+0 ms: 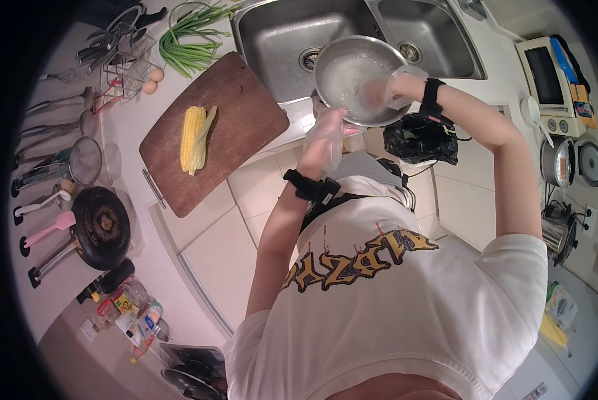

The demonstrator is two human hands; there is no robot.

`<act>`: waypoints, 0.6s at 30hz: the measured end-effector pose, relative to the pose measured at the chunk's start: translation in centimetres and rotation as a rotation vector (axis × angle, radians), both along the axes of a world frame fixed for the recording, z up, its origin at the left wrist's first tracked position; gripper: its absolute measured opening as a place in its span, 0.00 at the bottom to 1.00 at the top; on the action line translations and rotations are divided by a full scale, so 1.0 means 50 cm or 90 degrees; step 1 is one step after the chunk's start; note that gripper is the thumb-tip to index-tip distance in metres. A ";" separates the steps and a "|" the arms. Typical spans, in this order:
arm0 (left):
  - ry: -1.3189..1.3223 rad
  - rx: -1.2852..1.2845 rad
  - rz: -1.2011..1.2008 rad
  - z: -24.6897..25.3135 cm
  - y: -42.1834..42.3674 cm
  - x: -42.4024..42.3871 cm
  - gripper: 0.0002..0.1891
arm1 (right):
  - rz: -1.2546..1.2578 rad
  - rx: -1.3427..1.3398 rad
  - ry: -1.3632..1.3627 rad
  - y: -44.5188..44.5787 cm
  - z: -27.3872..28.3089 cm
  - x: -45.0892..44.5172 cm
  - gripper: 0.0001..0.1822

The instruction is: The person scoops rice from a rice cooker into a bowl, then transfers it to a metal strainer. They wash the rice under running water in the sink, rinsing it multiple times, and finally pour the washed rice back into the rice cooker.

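Note:
A round stainless steel bowl [329, 55] holding cloudy water is tilted over the front edge of the double sink [279, 47]. My left hand [329, 122], in a clear plastic glove, grips its near left rim. At the bowl's right side, my gloved right hand [399, 89] reaches inside; its fingers are blurred in the water, and whether they hold anything cannot be told. Left of the sink, an ear of corn [191, 137] with a piece of husk [205, 135] against it lies on a brown cutting board [249, 105].
Green scallions [189, 42] lie behind the board, with two eggs [153, 82] beside a wire rack [129, 75]. A black plastic bag [419, 142] hangs below the sink's front edge. Utensils and a black frying pan [101, 227] hang at the left; a toaster oven [548, 82] stands at the right.

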State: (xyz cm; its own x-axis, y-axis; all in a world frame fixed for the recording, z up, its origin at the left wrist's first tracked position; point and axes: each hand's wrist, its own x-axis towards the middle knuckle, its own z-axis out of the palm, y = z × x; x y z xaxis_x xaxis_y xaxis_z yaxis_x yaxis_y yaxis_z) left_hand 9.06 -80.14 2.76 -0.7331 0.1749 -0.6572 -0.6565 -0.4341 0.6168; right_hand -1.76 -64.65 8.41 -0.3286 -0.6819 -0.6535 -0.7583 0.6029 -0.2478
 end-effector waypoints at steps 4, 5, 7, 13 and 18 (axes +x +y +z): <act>0.007 0.067 -0.025 -0.013 -0.002 -0.002 0.28 | -0.087 -0.009 0.207 0.006 -0.023 -0.043 0.12; 0.007 0.071 -0.022 -0.017 -0.003 -0.003 0.29 | -0.100 -0.098 0.227 -0.001 -0.031 -0.045 0.13; 0.008 0.078 -0.016 -0.025 -0.004 -0.005 0.29 | -0.105 -0.189 0.219 -0.021 -0.043 -0.033 0.17; 0.018 0.070 -0.007 -0.038 -0.004 -0.003 0.28 | 0.011 -0.123 -0.020 -0.030 -0.044 0.021 0.13; 0.009 0.066 -0.024 -0.039 -0.004 -0.006 0.28 | -0.072 -0.122 0.112 0.031 -0.059 -0.034 0.11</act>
State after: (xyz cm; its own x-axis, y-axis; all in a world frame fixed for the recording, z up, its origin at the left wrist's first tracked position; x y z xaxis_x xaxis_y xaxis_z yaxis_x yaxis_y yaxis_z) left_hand 8.77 -80.35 0.82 -0.7339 0.2698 -0.6234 -0.6651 -0.4714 0.5791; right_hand -3.44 -63.10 5.44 -0.5064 -0.7401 -0.4424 -0.7302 0.6410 -0.2365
